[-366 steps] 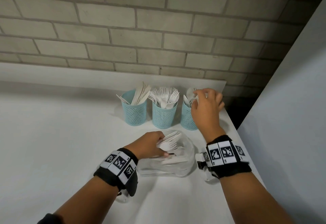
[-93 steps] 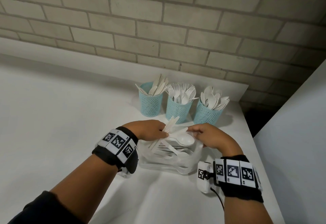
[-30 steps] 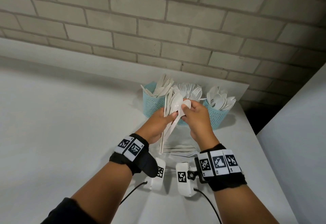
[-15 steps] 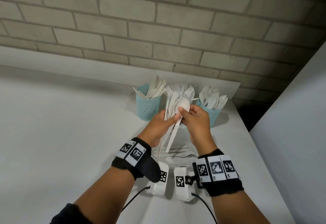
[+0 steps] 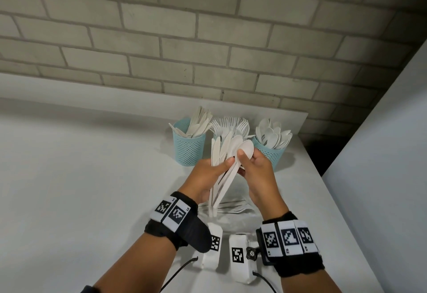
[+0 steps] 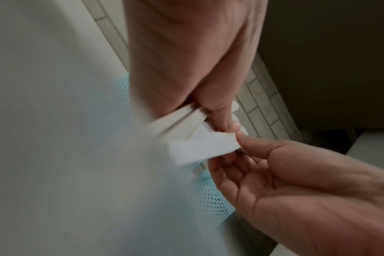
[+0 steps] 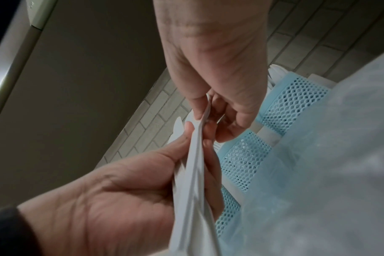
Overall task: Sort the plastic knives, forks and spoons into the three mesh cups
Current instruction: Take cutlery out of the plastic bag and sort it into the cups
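Three blue mesh cups stand at the back of the table: the knife cup [image 5: 189,148] on the left, the fork cup [image 5: 231,123] in the middle, partly hidden by my hands, and the spoon cup [image 5: 271,154] on the right. My left hand [image 5: 221,165] grips a bundle of white cutlery [image 5: 218,152] upright in front of the middle cup. My right hand [image 5: 242,162] pinches the neck of one white spoon [image 5: 246,148] at the top of that bundle. In the right wrist view the bundle [image 7: 193,173] runs through the left hand [image 7: 121,190].
A clear plastic bag [image 5: 233,210] with a few white utensils lies on the white table [image 5: 92,188] under my hands. A brick wall runs behind the cups. The table ends just right of the spoon cup, beside a grey panel [image 5: 381,154].
Since three seconds ago both hands lifted the bundle out of the bag, up in front of the cups. Over the last half second the hands hold almost still, with the spoon drawn slightly right.
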Available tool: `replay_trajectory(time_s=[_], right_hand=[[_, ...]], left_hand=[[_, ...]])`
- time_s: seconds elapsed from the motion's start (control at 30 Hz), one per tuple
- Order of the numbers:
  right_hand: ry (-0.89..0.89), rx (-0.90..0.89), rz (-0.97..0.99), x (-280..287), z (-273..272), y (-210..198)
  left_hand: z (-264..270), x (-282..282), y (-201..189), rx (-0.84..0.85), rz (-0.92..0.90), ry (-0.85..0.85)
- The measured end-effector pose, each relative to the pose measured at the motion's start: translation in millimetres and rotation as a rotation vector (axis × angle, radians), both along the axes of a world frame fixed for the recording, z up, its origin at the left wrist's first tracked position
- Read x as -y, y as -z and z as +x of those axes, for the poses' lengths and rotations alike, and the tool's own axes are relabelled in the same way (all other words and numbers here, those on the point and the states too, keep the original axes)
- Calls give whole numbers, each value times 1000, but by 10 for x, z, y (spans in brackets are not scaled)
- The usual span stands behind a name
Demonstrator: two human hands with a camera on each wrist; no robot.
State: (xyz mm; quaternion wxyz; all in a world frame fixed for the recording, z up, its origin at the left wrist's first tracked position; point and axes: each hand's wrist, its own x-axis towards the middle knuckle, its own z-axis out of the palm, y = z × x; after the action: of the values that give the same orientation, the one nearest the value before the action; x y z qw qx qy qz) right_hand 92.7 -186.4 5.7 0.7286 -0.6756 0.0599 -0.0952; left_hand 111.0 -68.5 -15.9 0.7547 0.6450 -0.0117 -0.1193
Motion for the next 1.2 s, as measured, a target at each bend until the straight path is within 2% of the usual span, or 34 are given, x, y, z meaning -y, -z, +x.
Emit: replay_trajectory(time_s=[0.23, 0.37, 0.43, 0.53, 0.63, 0.73, 0.9, 1.0, 1.1, 1.2], right_hand=[[52, 32, -16, 30, 25, 19], [105, 67, 168, 119, 60, -100], [181, 115, 253, 230, 98, -237], [364, 288, 318, 450, 151, -527], [533, 424, 160, 619, 197, -747], [601, 450, -76, 660, 300, -747], [577, 299, -412, 629, 453, -460], [565, 246, -517, 650, 531, -319], [564, 229, -604, 688, 608, -260], [534, 224, -728, 732, 625, -273]], left_hand=[[-45, 40, -25, 48, -5, 101], [-19, 28, -121, 55, -11, 69], [-3, -1, -180, 30, -20, 55], [27, -60, -259, 18, -58, 21], [37, -89, -299, 62, -30, -25], [20, -65, -290, 88, 10, -15], [-7, -52, -296, 46, 1, 49], [17, -71, -304, 8, -11, 57], [43, -81, -313, -87, -134, 58], [49, -75, -307, -99, -217, 70]])
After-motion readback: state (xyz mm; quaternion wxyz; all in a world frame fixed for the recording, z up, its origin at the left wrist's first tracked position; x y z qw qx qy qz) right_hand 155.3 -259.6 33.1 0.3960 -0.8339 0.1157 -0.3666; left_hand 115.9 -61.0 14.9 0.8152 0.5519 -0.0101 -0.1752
